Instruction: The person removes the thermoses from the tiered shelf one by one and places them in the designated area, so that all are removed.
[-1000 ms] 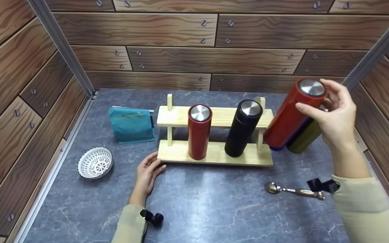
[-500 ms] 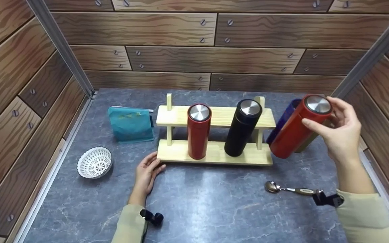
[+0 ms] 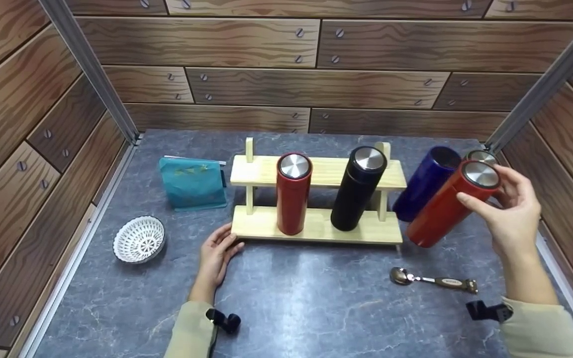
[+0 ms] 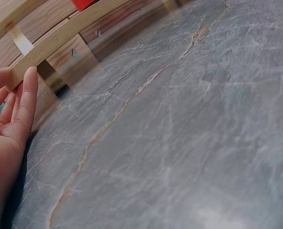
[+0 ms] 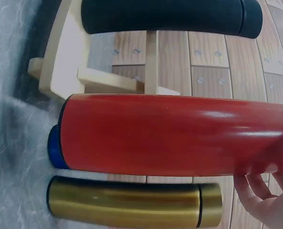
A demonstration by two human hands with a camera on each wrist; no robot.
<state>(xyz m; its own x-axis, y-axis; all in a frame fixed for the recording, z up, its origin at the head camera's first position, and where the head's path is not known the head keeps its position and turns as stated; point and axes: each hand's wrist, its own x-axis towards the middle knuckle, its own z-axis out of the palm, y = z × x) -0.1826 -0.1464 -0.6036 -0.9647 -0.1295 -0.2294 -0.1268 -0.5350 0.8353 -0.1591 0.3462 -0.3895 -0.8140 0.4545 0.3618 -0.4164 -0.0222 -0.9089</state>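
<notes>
Right grip (image 3: pixel 516 215) high around red bottle (image 3: pixel 448 211)

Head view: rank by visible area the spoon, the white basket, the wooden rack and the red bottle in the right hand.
Largest to smallest:
wooden rack
red bottle in the right hand
white basket
spoon

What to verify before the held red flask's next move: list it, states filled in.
1. Right grip on held red flask: ok, fingers and thumb near its top.
2. Left grip on rack: ok, at its near corner.
3. Flasks there upright: ok, the second red flask and black flask stand on the lower shelf.
4. Clear of blue flask: cannot tell; they overlap in view.
5. Base resting on tabletop: cannot tell.
</notes>
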